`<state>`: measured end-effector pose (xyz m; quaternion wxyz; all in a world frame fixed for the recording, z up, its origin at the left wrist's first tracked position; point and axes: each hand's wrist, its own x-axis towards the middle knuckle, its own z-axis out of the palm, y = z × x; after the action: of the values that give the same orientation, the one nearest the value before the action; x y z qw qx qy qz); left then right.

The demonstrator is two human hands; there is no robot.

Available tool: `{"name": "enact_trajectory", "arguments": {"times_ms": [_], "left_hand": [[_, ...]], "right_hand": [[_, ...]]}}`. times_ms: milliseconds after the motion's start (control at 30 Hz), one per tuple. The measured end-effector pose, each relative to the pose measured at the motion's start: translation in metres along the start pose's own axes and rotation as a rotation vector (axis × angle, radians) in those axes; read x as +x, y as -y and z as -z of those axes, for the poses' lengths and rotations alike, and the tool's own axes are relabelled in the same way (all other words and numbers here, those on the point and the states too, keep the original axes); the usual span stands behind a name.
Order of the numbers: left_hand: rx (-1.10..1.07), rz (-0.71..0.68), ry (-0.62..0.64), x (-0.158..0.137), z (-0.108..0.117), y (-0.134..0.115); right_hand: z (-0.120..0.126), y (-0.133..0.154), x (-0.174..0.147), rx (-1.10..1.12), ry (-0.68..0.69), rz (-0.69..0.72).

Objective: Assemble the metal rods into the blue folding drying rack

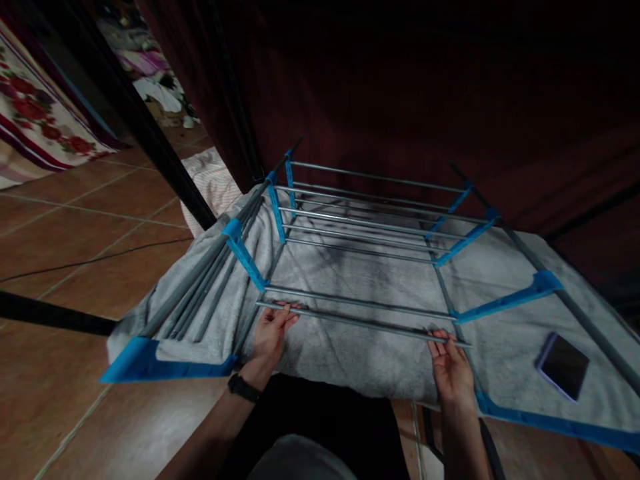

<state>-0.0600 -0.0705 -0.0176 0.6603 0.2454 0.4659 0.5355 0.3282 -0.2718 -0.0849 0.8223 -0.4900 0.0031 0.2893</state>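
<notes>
Grey clothing sits nearest my camera. Beyond it, I see the left hand and right hand, fingers holding a grey rod near its ends, just nearer than the blue-bracketed rack on the blanket.

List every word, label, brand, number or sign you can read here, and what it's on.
No readable text anywhere.
Metal rod, blue bracket, phone, wristband: nothing legible.
Background clutter: too dim and blurred to tell whether anything is printed there.
</notes>
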Motion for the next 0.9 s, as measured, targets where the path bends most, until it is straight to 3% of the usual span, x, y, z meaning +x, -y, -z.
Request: {"name": "enact_trajectory", "arguments": {"times_ms": [233, 700, 900], "left_hand": [[0.011, 0.006, 0.022, -0.0005, -0.001, 0.0014], [0.019, 0.02, 0.08, -0.0063, -0.0031, -0.0034], [0.017, 0.012, 0.041, -0.0058, -0.0051, -0.0028]], "right_hand": [[-0.003, 0.0004, -0.0005, 0.003, -0.045, 0.038], [0.0056, 0.0029, -0.0006, -0.013, 0.025, 0.016], [0.0065, 0.0034, -0.001, -0.006, 0.02, 0.023]]}}
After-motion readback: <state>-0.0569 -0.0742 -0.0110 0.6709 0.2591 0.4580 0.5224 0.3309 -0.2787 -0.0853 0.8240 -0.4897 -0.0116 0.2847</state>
